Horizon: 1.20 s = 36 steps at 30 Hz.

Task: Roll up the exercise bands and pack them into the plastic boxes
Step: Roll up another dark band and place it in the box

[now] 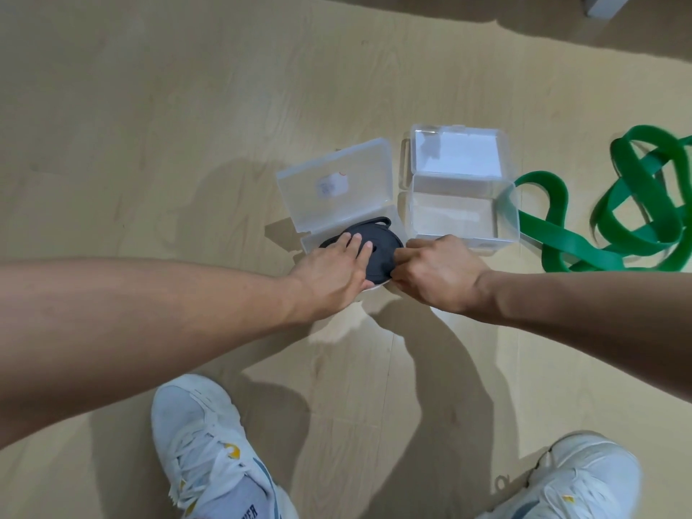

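A rolled-up black exercise band lies in the left clear plastic box, whose lid stands open behind it. My left hand presses flat on the roll with fingers spread. My right hand pinches the roll's right edge. The right clear plastic box is open with nothing in it, just right of my right hand. A green exercise band lies loose and unrolled on the floor to the right of that box.
Everything sits on a light wooden floor. My two white sneakers, left and right, are at the bottom. A white object shows at the top right corner.
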Motion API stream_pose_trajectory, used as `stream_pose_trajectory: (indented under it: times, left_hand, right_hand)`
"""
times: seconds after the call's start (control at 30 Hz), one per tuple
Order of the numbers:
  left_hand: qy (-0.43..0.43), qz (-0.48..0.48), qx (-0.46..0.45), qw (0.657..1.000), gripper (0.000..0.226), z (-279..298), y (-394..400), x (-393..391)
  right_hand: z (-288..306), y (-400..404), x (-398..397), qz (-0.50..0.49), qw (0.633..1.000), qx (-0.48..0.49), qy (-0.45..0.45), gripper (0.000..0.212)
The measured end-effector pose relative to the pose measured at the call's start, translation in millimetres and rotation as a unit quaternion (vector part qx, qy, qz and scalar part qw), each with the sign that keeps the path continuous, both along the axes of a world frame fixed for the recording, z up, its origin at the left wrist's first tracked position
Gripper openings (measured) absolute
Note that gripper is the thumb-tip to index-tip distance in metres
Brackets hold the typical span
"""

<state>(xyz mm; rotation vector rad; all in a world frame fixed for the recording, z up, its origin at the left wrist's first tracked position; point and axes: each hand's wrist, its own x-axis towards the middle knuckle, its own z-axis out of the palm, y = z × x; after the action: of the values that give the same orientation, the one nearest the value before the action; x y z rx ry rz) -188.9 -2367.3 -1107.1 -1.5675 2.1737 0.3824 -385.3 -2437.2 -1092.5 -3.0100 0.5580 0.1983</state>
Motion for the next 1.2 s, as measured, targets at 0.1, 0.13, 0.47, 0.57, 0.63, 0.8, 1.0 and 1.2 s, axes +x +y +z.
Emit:
stream_pose_trajectory:
  times: [0.1, 0.13, 0.47, 0.57, 0.63, 0.8, 1.0, 1.2]
  left_hand:
    - [0.029, 0.016, 0.005, 0.999, 0.074, -3, -1, 3]
    - [0.033, 0.02, 0.009, 0.999, 0.073, -3, 0, 2]
    - [0.058, 0.057, 0.039, 0.996, 0.069, -3, -2, 0]
    - [0.081, 0.07, 0.03, 0.994, 0.069, 3, 3, -2]
    - [0.105, 0.076, 0.015, 0.991, 0.069, 6, -3, -1]
    - [0.121, 0.092, 0.008, 0.988, 0.069, 6, -8, 1]
    - [0.116, 0.09, 0.049, 0.988, 0.064, 0, -14, 0]
    - [0.151, 0.091, 0.063, 0.982, 0.051, 5, -23, 9]
  right_hand:
    - [5, 2, 3, -0.034, 0.998, 0.009, 0.055, 0.029]
    - [7, 2, 6, -0.044, 0.996, 0.017, 0.073, 0.03]
    - [3, 3, -8, -0.115, 0.987, 0.089, 0.074, 0.038]
    - [10, 3, -12, -0.135, 0.984, 0.103, 0.056, 0.037]
    - [13, 3, -12, -0.151, 0.98, 0.12, 0.049, 0.04]
    - [13, 3, 0, -0.158, 0.971, 0.151, 0.096, 0.065]
    - [5, 4, 18, -0.197, 0.942, 0.24, 0.13, 0.066]
    - [12, -3, 24, -0.158, 0.954, 0.21, 0.148, 0.049]
